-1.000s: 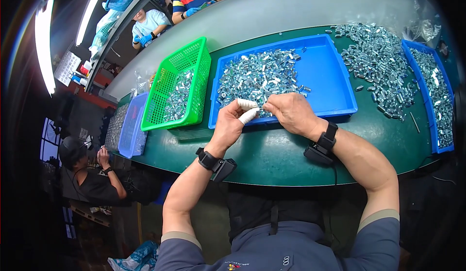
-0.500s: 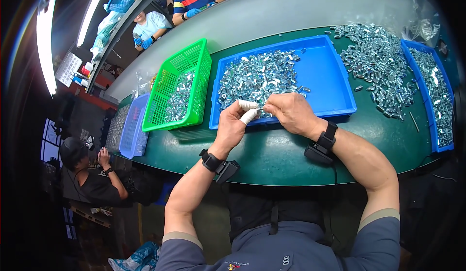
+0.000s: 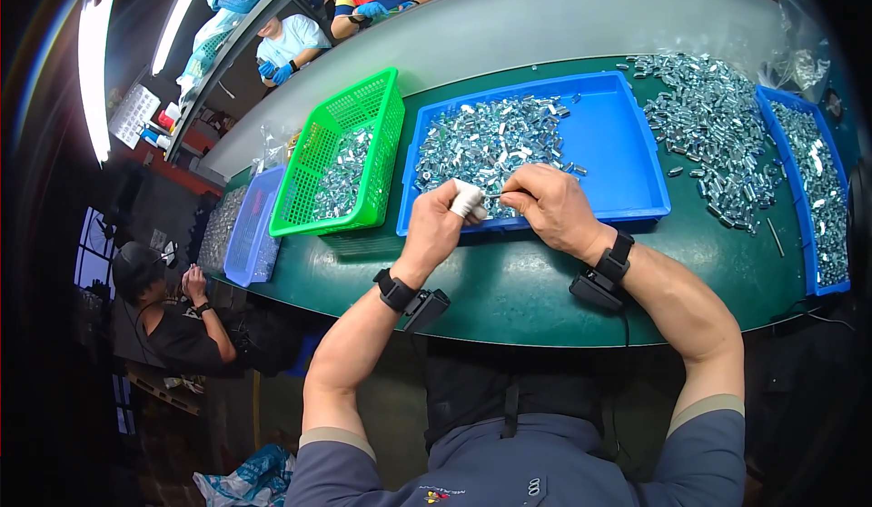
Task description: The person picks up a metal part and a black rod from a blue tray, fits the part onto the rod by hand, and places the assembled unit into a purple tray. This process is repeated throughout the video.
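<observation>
My left hand (image 3: 438, 225), with white covers on its thumb and finger, is closed in a pinch over the near edge of the blue tray (image 3: 627, 148). Whatever lies between its fingertips is hidden. My right hand (image 3: 556, 207) pinches a thin metal rod (image 3: 493, 195), whose end points at the left fingertips. Just beyond both hands, a heap of small shiny metal cylinders (image 3: 495, 134) covers the left and middle of the tray. The tray's right part shows bare blue plastic.
At left stand a green basket (image 3: 392, 125) with metal pieces and a pale blue bin (image 3: 245, 234). A loose pile of cylinders (image 3: 708, 125), a thin rod (image 3: 775, 237) and a filled blue bin (image 3: 807, 275) lie at right. Several people work nearby.
My left fingers have curled further closed, and my right hand has drawn slightly away to the right, so the thin rod shows between them. The view has shifted a little.
</observation>
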Motion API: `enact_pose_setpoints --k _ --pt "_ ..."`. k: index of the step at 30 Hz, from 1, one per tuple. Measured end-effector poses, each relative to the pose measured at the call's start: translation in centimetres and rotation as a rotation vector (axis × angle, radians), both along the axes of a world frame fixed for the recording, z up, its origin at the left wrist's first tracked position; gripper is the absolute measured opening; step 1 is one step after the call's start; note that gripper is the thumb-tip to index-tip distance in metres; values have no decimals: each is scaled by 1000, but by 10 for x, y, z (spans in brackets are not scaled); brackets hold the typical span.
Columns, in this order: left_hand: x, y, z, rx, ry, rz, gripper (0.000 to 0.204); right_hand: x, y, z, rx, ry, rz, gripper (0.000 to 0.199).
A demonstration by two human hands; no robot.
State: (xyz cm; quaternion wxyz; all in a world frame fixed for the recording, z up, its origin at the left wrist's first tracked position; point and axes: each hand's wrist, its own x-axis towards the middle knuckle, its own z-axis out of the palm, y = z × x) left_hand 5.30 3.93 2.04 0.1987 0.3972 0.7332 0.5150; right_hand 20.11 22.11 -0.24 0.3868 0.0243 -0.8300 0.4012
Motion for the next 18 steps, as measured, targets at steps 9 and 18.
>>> enact_pose_setpoints --k 9,18 --pt "-126 -97 82 -213 648 411 13 -1 -5 2 -26 1 -61 12" --pt "-76 -51 40 -314 1087 -52 21 1 -2 -1 -8 -36 -62 14"
